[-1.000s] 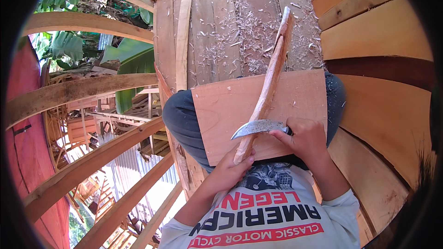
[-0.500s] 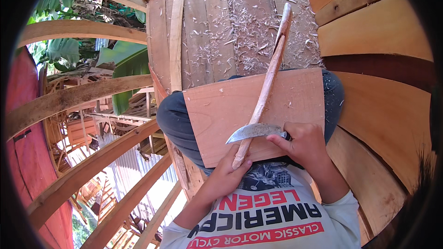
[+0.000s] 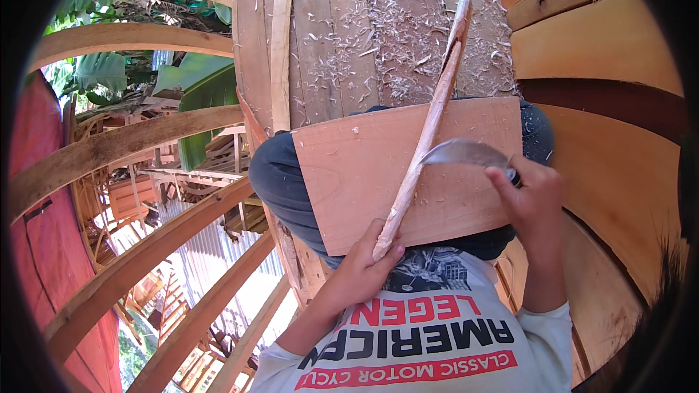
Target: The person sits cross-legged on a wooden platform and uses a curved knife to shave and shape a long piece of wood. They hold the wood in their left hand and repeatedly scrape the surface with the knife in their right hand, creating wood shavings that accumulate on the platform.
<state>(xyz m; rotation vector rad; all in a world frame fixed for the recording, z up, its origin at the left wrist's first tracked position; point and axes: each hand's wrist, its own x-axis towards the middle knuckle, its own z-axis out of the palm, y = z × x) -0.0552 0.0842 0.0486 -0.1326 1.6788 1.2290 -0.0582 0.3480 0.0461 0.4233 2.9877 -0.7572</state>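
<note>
My left hand [image 3: 365, 268] is closed round the near end of a long, peeled wooden stick [image 3: 429, 127]. The stick slants away to the upper right across a flat board [image 3: 349, 175] lying on my lap, and a dark notch or split shows near its far end. In my right hand [image 3: 535, 193] is a knife [image 3: 466, 151] with a broad curved blade, gripped by its dark handle, most of which my fingers hide. The blade reaches left over the board, its tip at or very close to the middle of the stick; I cannot tell whether they touch.
Curled wood shavings [image 3: 408, 51] litter the plank floor [image 3: 313, 58] beyond my knees. A loose wooden strip [image 3: 281, 58] lies there on the left. Plank walling [image 3: 597, 167] rises close on my right. Wooden rails [image 3: 138, 138] stand on the left, with leaves and corrugated sheets beyond.
My right hand has moved the knife away from me and to the right, from the stick's near end up to its middle. The left hand keeps its grip on the stick.
</note>
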